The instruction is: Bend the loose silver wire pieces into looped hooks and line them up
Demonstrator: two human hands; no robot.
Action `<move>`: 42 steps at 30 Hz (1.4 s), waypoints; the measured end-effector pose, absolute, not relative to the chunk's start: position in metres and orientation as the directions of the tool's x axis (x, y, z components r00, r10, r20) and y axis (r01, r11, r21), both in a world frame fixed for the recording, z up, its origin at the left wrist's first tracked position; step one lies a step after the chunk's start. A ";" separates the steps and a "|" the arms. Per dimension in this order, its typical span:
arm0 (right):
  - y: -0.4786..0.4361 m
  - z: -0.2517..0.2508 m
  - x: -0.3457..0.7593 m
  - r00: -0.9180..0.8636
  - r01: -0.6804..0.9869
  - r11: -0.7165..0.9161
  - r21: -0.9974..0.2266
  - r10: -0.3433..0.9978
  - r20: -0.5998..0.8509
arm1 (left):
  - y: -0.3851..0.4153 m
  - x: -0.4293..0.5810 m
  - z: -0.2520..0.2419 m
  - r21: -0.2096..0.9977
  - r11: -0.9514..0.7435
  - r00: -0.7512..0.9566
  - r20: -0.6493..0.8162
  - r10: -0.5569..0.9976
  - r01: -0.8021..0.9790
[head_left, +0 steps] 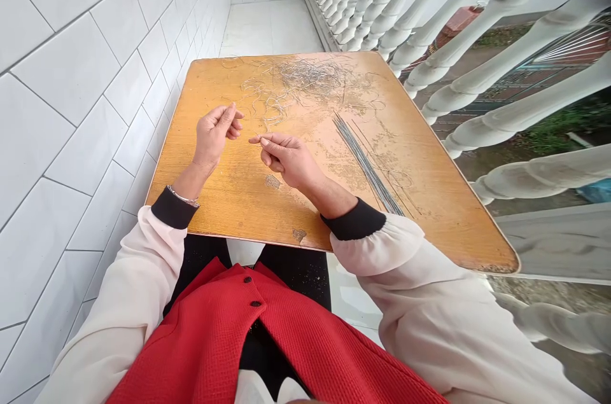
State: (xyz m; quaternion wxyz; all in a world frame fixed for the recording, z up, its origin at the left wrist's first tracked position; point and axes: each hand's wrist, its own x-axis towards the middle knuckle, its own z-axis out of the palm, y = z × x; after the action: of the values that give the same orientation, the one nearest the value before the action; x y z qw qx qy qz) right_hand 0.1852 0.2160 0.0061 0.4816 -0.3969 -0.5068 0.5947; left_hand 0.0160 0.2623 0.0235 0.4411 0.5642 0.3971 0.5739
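Note:
Both my hands hover over a worn orange wooden table (pixel 429 200). My left hand (pixel 214 133) has its fingertips pinched together near the table's left side. My right hand (pixel 284 156) is also pinched, thumb against fingers, its tips pointing left toward the left hand. A very thin wire may run between the two pinches, but it is too fine to make out. Straight grey wires (pixel 365 162) lie in a bundle to the right of my right hand. A tangled heap of thin wire (pixel 310 76) lies at the far side, with bent wire loops (pixel 267 102) just beyond my hands.
A white tiled wall (pixel 81 105) runs close along the table's left edge. White balusters (pixel 477 22) of a railing stand to the right. A white tiled floor (pixel 272 25) stretches beyond the table. My red vest and pale sleeves fill the near foreground.

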 end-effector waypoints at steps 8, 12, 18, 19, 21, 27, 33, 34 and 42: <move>0.218 0.001 0.185 -0.243 -0.183 0.017 -0.983 0.968 0.062 | 0.259 0.022 0.039 0.981 -0.079 0.285 0.127 0.950 -0.174; 0.219 -0.002 0.185 -0.237 -0.124 0.060 -0.990 0.967 0.089 | 0.261 0.025 0.044 0.977 -0.097 0.190 0.133 0.973 -0.190; 0.218 -0.005 0.185 -0.251 0.046 0.151 -0.987 0.959 0.135 | 0.265 0.020 0.054 0.968 -0.159 0.066 0.175 0.982 -0.194; 0.218 -0.006 0.185 -0.261 0.100 0.176 -0.979 0.954 0.145 | 0.266 0.019 0.055 0.967 -0.167 0.054 0.180 0.982 -0.190; 0.219 -0.009 0.186 -0.300 0.227 0.237 -0.944 0.940 0.164 | 0.269 0.019 0.055 0.967 -0.177 0.047 0.189 0.981 -0.183; 0.224 -0.016 0.191 -0.523 0.578 0.550 -0.603 0.816 0.244 | 0.272 0.018 0.056 0.972 -0.173 0.119 0.192 0.974 -0.158; 0.221 -0.013 0.192 -0.517 0.712 0.581 -0.394 0.814 0.266 | 0.268 0.011 0.064 0.985 -0.108 0.224 0.136 0.965 -0.133; 0.220 -0.012 0.192 -0.511 0.674 0.574 -0.465 0.817 0.268 | 0.269 0.009 0.065 0.985 -0.108 0.231 0.137 0.963 -0.133; 0.214 -0.003 0.193 -0.379 0.277 0.334 -0.901 0.900 0.217 | 0.284 0.001 0.063 0.974 -0.183 0.183 0.206 0.961 -0.137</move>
State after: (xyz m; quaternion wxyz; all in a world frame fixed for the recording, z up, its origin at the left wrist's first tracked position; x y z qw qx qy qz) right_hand 0.1930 0.2141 -0.0028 0.3808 -0.4070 -0.7226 0.4090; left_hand 0.0007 0.2840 0.0633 0.5241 0.5628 0.3660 0.5240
